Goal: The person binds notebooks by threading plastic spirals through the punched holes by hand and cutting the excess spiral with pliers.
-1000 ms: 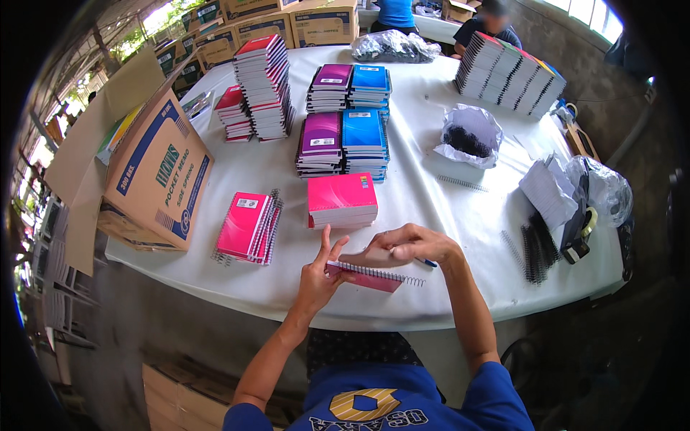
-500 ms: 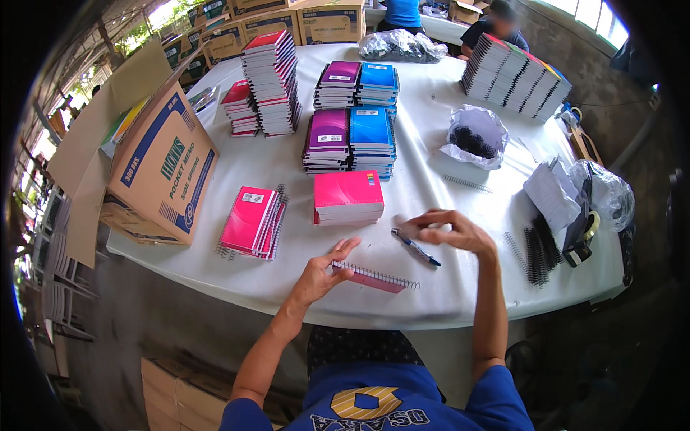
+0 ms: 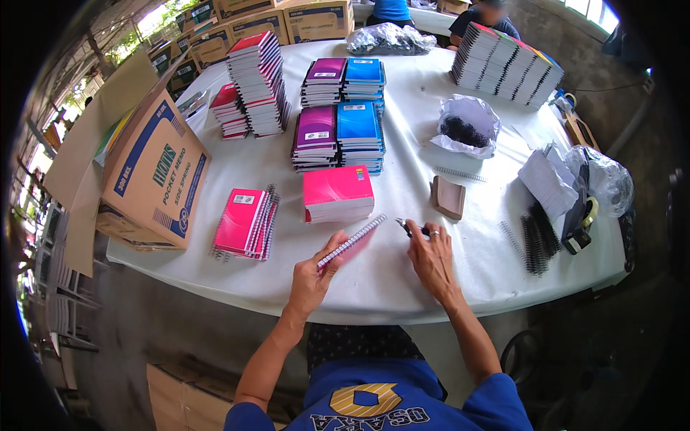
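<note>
My left hand (image 3: pixel 311 281) is closed around a small pink notebook (image 3: pixel 352 248) and tilts it up with its wire coil (image 3: pixel 351 243) uppermost. The coil runs along the edge from my fingers toward the far end. In my right hand (image 3: pixel 431 260) is a pair of small dark pliers (image 3: pixel 406 226); their jaws point at the notebook's coiled edge, a short gap apart from it. A stack of pink notebooks without visible coils (image 3: pixel 338 188) sits just beyond my left hand. Further left lies a pile of pink coiled notebooks (image 3: pixel 244 223). A small brown block (image 3: pixel 448 197) rests beyond my right hand.
Purple notebooks (image 3: pixel 314 136) and blue notebooks (image 3: pixel 359 129) stand in piles behind. Tall red stacks (image 3: pixel 255 86) and an open carton (image 3: pixel 154 161) are at left. At right are a bag of black coils (image 3: pixel 467 133) and loose coils (image 3: pixel 539 241). A person (image 3: pixel 485 21) sits across.
My right hand has put the brown block down and picked up the pliers from the table. My left hand has raised the pink notebook and swung its far end upward.
</note>
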Action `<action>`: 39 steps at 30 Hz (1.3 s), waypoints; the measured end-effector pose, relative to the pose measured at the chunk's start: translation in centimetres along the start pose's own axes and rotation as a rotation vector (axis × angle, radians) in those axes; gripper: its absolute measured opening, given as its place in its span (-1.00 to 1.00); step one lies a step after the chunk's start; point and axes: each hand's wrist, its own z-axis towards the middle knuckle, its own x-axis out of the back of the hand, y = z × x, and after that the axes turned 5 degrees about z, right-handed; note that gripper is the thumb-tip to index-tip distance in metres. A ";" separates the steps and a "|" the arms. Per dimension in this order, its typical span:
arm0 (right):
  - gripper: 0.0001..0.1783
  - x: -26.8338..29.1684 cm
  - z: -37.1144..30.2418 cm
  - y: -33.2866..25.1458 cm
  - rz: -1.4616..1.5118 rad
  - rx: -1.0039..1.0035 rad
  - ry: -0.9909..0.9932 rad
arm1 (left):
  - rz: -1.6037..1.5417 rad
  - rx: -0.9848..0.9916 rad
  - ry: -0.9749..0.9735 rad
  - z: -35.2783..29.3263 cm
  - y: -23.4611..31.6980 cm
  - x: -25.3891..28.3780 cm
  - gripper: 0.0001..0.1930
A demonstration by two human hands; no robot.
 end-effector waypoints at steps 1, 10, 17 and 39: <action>-0.45 1.1 0.1 -1.4 0.150 -0.133 -0.030 | 0.255 -0.220 0.141 0.1 -0.4 -0.1 -0.38; -0.51 5.3 -1.1 -9.1 0.318 0.167 -0.031 | 0.822 -0.449 0.351 -0.9 2.0 -2.3 -0.28; -0.71 6.7 1.0 -8.4 1.011 -0.408 -0.820 | 0.937 -0.416 0.390 -1.5 2.0 -2.2 -0.36; -0.65 -2.7 12.6 -0.6 0.547 -0.262 -0.013 | 1.261 -0.294 0.221 2.0 1.2 15.6 -0.08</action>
